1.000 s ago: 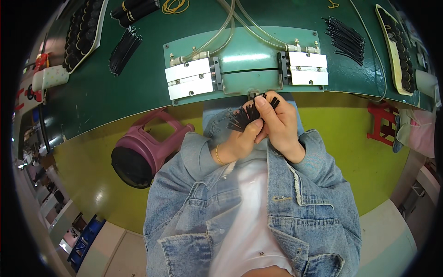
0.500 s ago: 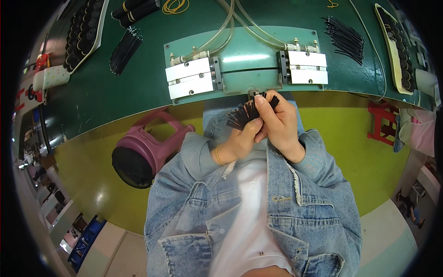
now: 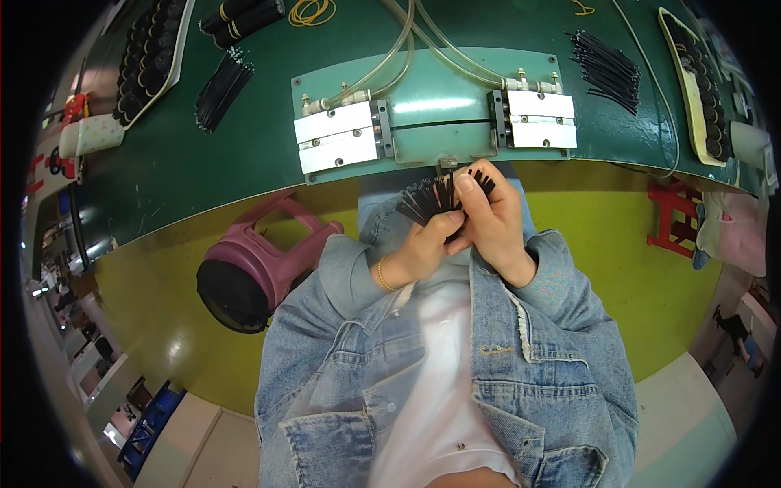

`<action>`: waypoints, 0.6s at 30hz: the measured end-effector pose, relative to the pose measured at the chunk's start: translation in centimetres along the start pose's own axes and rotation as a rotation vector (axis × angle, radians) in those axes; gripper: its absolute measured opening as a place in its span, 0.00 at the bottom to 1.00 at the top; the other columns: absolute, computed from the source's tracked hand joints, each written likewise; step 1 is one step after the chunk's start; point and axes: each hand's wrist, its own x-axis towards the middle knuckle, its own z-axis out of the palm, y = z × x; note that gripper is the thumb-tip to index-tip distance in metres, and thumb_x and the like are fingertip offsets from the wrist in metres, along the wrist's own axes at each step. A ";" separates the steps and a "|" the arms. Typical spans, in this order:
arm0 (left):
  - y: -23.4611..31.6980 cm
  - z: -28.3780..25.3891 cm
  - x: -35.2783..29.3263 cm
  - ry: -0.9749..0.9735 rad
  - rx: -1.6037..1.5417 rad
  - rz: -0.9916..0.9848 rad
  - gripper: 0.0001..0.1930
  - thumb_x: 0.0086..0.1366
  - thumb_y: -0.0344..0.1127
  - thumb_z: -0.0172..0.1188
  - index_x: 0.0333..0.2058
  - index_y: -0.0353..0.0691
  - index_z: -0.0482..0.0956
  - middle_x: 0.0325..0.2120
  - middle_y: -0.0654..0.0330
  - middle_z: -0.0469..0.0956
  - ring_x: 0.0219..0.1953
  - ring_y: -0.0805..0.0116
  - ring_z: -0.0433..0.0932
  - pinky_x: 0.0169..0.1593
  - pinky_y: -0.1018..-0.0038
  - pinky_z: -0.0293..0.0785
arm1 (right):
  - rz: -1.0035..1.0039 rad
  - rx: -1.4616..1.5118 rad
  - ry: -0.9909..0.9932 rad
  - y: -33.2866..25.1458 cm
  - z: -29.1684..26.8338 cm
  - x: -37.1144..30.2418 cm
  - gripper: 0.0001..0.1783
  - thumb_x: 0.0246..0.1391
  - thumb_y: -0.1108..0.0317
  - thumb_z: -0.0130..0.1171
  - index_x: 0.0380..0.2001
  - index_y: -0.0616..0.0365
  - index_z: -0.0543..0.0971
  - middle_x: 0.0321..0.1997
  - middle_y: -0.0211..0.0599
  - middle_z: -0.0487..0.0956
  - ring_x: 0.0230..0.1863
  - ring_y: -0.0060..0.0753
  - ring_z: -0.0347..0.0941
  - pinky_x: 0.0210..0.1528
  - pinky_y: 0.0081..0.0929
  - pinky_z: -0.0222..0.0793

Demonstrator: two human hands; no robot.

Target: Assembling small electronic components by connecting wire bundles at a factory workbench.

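A bundle of thin black wires (image 3: 421,203) is held low in front of my chest, at the near edge of the bench. My left hand (image 3: 419,250), with a gold bracelet at its wrist, is closed around it, and the wire ends fan out to the upper left over the thumb. My right hand (image 3: 496,218) meets it from the right, thumb pressed on the wires and more black ends showing past its fingers. Just beyond the hands is a fixture on a teal plate (image 3: 443,58), with a left white block (image 3: 335,137) and a right white block (image 3: 542,119).
Clear hoses (image 3: 411,49) run back from the fixture. Loose black wires lie in a left pile (image 3: 224,91) and a right pile (image 3: 606,71). Trays of coiled black bundles flank the green bench (image 3: 244,175). A purple stool (image 3: 268,252) and a red stool (image 3: 675,220) stand below.
The wires in my hands have shifted slightly, their fanned ends now pointing more upward. My right thumb has moved a little. In the far right background, a person has moved.
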 end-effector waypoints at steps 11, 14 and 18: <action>-0.4 -0.9 -0.1 -0.049 -0.090 -0.107 0.13 0.58 0.35 0.39 0.36 0.35 0.69 0.29 0.61 0.71 0.32 0.74 0.69 0.33 0.80 0.66 | -0.053 -0.131 -0.076 1.1 -0.9 0.2 0.15 0.56 0.63 0.46 0.22 0.63 0.71 0.14 0.26 0.69 0.12 0.11 0.62 0.09 0.11 0.60; -0.5 -1.0 -0.2 -0.050 -0.085 -0.096 0.13 0.58 0.35 0.39 0.36 0.35 0.69 0.29 0.61 0.71 0.31 0.74 0.69 0.33 0.80 0.66 | -0.064 -0.131 -0.054 0.9 -0.4 0.2 0.16 0.57 0.63 0.46 0.21 0.63 0.71 0.14 0.26 0.69 0.12 0.11 0.62 0.09 0.11 0.59; -0.5 -1.0 -0.2 -0.039 -0.054 -0.063 0.13 0.58 0.35 0.39 0.35 0.35 0.69 0.27 0.62 0.71 0.28 0.76 0.68 0.29 0.82 0.63 | -0.045 -0.129 -0.039 0.9 -0.1 0.2 0.16 0.57 0.63 0.46 0.21 0.63 0.71 0.14 0.26 0.69 0.12 0.10 0.61 0.08 0.12 0.59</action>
